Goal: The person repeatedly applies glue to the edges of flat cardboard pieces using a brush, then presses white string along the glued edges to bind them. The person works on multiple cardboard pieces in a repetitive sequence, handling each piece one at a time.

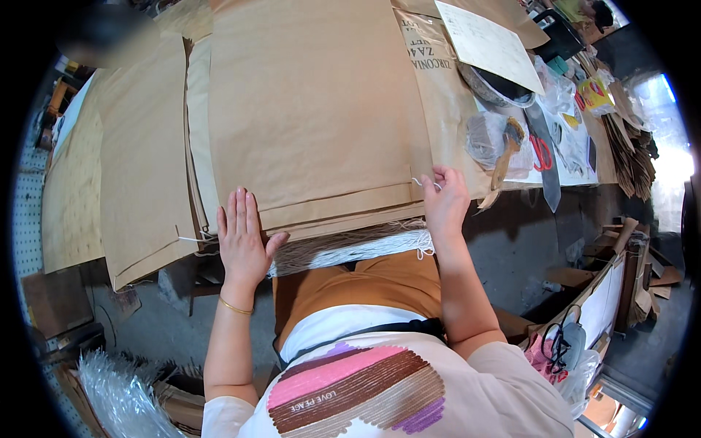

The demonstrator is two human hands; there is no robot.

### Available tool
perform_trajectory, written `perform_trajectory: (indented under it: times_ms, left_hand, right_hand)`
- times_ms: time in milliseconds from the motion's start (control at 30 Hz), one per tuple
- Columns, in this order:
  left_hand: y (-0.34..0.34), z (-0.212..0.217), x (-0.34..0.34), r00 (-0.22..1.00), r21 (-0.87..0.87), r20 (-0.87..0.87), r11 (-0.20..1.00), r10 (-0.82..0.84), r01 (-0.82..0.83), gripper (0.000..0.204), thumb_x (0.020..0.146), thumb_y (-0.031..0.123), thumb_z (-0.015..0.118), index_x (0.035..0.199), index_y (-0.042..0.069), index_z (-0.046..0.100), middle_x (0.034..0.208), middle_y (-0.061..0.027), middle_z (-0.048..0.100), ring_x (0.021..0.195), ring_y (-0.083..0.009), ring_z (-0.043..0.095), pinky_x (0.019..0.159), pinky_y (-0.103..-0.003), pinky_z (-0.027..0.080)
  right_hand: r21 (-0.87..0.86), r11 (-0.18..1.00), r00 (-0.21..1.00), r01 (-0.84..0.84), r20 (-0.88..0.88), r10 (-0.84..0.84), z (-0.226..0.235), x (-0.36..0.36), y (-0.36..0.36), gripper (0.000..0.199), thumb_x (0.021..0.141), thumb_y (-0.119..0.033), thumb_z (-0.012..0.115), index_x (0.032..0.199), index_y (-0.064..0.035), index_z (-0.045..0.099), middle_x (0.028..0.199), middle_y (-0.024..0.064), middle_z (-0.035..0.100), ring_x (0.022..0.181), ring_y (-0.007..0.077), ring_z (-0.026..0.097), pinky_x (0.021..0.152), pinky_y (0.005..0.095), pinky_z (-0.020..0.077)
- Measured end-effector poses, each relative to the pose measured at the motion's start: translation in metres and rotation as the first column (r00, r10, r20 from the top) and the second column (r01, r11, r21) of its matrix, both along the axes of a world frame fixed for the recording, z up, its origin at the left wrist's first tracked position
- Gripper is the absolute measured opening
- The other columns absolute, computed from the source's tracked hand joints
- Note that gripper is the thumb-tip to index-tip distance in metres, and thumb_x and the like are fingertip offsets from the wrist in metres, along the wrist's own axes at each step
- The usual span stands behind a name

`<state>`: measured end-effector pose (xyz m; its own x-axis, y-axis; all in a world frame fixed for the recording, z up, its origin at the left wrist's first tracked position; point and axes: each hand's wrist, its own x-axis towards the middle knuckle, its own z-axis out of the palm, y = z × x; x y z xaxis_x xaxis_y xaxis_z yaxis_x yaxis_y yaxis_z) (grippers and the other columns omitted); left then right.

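A stack of large brown paper sheets (314,109) lies on the table in front of me. My left hand (241,237) rests flat, fingers together, on the stack's near edge. My right hand (444,198) is at the stack's right corner, its fingers pinched on a thin white string (420,182). A bundle of white and tan strings (350,248) lies across my lap just below the table edge, on my orange trousers.
More brown sheets (139,168) lie overlapped to the left. At the right sit a printed brown bag (445,95), a white paper sheet (488,42), a dark bowl (504,87), a brush (504,157), red scissors (540,152) and a pile of brown paper strips (631,150). Grey floor below.
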<state>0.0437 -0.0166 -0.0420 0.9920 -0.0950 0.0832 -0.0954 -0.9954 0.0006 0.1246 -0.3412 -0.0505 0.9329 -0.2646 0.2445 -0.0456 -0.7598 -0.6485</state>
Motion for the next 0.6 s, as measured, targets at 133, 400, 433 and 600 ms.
perform_trajectory:
  times_ms: [133,400,433,600]
  left_hand:
    - [-0.003,0.000,0.001,1.000,-0.007,-0.008,1.000,0.004,-0.004,0.089,0.083,0.050,0.059,0.145,-0.002,0.023,0.151,-0.0185,0.024,0.141,-0.0309,0.020,0.115,-0.047,0.012]
    - [0.005,0.002,-0.001,1.000,-0.169,0.004,0.986,-0.008,0.009,0.086,0.083,0.044,0.061,0.145,-0.002,0.023,0.151,-0.0198,0.023,0.141,-0.0336,0.020,0.114,-0.048,0.014]
    - [0.009,0.005,-0.003,1.000,-0.284,0.009,0.959,-0.016,0.018,0.085,0.084,0.043,0.062,0.145,-0.002,0.023,0.151,-0.0204,0.023,0.141,-0.0342,0.021,0.114,-0.048,0.015]
    - [0.027,0.033,-0.013,0.831,-0.826,-0.189,0.373,0.523,-0.423,0.054,0.084,0.024,0.070,0.124,-0.005,0.048,0.104,-0.0140,0.061,0.084,-0.0185,0.061,0.074,-0.032,0.051]
  right_hand:
    - [-0.079,0.997,1.000,0.000,0.020,0.002,-0.001,0.000,-0.003,0.022,0.075,-0.006,0.071,0.093,-0.0020,0.060,0.090,0.0126,0.060,0.083,0.0299,0.062,0.072,0.0380,0.0493]
    - [-0.207,0.975,0.997,-0.076,-0.016,0.074,-0.007,0.005,0.000,0.015,0.079,-0.005,0.065,0.092,-0.0019,0.058,0.091,0.0129,0.061,0.086,0.0302,0.061,0.075,0.0383,0.0482]
    - [-0.238,0.965,0.994,-0.109,0.001,0.113,-0.010,0.005,0.000,0.014,0.081,-0.005,0.063,0.094,-0.0018,0.058,0.092,0.0132,0.061,0.087,0.0294,0.061,0.077,0.0373,0.0483]
    - [0.924,0.380,0.920,-0.024,-0.128,0.371,0.071,-0.009,-0.038,0.036,0.084,0.005,0.048,0.120,0.0045,0.050,0.113,0.0105,0.061,0.095,0.0154,0.061,0.085,0.0296,0.0482]
